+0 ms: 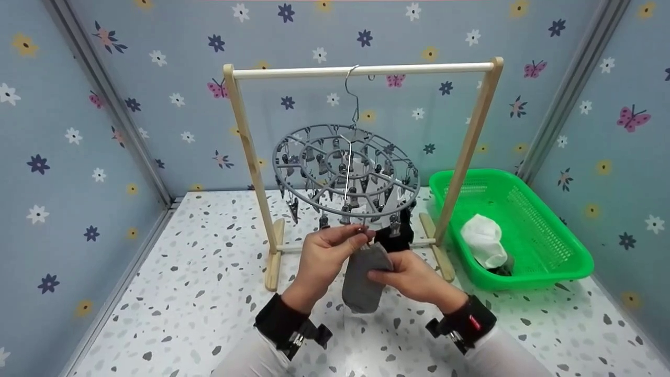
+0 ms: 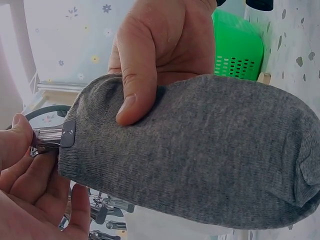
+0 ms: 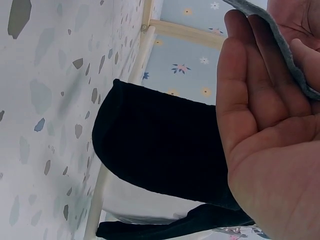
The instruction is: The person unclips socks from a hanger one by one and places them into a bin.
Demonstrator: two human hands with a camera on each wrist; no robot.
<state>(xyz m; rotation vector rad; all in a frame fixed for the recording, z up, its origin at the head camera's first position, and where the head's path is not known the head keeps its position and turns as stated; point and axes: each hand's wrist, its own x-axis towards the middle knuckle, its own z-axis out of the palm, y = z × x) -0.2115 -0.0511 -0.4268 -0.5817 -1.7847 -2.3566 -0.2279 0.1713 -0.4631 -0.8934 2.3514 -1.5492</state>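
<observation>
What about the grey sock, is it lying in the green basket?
No, the right hand holds the grey sock, well apart from the green basket standing off to the right.

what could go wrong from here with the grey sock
The clip sits only at the edge of the grey sock, so it might slip off once the right hand lets go. The round hanger looks tilted; a tug could swing it. A black sock hangs nearby and might get bumped.
</observation>
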